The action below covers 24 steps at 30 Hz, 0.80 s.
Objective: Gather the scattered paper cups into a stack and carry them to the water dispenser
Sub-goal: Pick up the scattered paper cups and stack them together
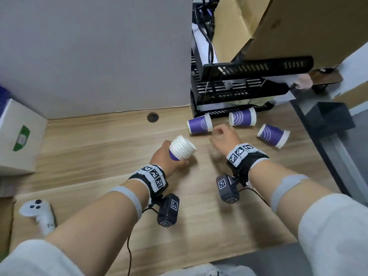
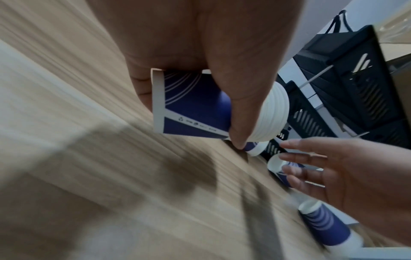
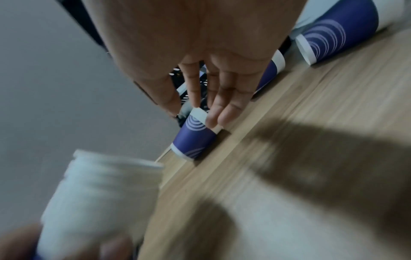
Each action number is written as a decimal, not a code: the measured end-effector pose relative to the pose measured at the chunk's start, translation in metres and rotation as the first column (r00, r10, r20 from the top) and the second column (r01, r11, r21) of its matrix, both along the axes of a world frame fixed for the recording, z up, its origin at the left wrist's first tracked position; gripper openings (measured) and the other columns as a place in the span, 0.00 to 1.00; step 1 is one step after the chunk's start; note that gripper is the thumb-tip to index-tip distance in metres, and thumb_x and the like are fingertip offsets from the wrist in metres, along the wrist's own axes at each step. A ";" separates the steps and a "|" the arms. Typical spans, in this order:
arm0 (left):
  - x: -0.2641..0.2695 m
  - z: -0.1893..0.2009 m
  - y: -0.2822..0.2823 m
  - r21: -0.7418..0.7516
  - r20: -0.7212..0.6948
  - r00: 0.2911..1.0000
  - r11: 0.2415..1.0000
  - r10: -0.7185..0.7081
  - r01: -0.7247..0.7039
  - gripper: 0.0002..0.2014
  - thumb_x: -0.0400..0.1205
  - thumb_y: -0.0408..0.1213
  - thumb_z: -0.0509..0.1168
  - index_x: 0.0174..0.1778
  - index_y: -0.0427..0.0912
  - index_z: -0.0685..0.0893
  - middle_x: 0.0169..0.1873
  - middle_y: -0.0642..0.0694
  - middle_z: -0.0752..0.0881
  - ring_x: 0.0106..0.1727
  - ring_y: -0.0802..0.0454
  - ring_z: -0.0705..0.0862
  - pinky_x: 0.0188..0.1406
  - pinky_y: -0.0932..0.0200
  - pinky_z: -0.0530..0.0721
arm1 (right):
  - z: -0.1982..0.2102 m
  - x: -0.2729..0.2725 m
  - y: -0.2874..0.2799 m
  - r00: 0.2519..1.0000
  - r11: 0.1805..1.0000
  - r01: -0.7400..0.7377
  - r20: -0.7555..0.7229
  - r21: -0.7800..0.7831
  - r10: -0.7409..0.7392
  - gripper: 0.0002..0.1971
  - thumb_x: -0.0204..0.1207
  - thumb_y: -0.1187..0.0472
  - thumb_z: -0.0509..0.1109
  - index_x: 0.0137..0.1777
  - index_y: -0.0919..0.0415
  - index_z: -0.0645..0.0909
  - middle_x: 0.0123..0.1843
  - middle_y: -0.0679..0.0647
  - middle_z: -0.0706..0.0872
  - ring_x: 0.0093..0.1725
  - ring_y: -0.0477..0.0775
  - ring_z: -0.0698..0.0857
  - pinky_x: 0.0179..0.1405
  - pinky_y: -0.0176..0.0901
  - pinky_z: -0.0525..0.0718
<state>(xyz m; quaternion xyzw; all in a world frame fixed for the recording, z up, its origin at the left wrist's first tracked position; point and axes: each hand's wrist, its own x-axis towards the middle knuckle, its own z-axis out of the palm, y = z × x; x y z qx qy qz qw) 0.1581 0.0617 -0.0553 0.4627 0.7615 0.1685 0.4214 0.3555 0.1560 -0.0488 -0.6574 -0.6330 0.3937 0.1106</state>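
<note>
My left hand [image 1: 176,155] grips a stack of white-rimmed purple paper cups [image 1: 182,148] tilted over the wooden desk [image 1: 99,148]; the left wrist view shows my thumb curled across the stack [image 2: 195,105]. Three loose purple cups lie on their sides: one [image 1: 200,124] nearest the stack, one [image 1: 242,117] by the rack, one [image 1: 273,135] at the right. My right hand [image 1: 217,134] is open, fingers straight, at the rim of the nearest cup [image 3: 195,137]. Whether the fingertips [image 3: 212,121] touch it is unclear.
A black mesh paper rack [image 1: 239,86] stands right behind the loose cups. A grey partition [image 1: 99,56] walls the back, cardboard boxes [image 1: 298,26] lean at the back right. A white box [image 1: 18,136] and a white controller [image 1: 37,212] lie left. The desk's edge [image 1: 310,140] runs along the right.
</note>
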 end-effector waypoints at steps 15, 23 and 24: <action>-0.012 -0.017 0.023 -0.090 -0.241 0.970 0.995 0.020 -0.043 0.38 0.63 0.49 0.81 0.68 0.45 0.75 0.57 0.40 0.85 0.58 0.35 0.83 0.58 0.42 0.83 | -0.009 -0.011 0.029 0.961 0.987 0.156 -0.225 -0.036 -0.160 0.08 0.79 0.65 0.68 0.40 0.57 0.85 0.36 0.61 0.92 0.31 0.52 0.91 0.46 0.56 0.93; 0.016 -0.009 0.039 0.031 -0.054 0.998 0.999 -0.025 0.027 0.37 0.62 0.48 0.81 0.66 0.45 0.76 0.54 0.44 0.87 0.54 0.42 0.86 0.54 0.45 0.86 | 0.016 -0.007 0.004 0.972 0.970 -0.205 -0.092 0.128 0.218 0.09 0.78 0.61 0.69 0.48 0.53 0.92 0.39 0.51 0.93 0.42 0.52 0.88 0.48 0.45 0.85; 0.020 -0.008 0.040 0.044 -0.020 1.000 0.999 -0.013 0.014 0.36 0.63 0.47 0.81 0.66 0.45 0.76 0.54 0.45 0.87 0.54 0.43 0.86 0.54 0.46 0.86 | 0.019 -0.007 0.000 0.958 0.953 -0.261 -0.078 0.155 0.275 0.10 0.78 0.62 0.69 0.50 0.54 0.92 0.42 0.53 0.93 0.44 0.54 0.88 0.49 0.46 0.84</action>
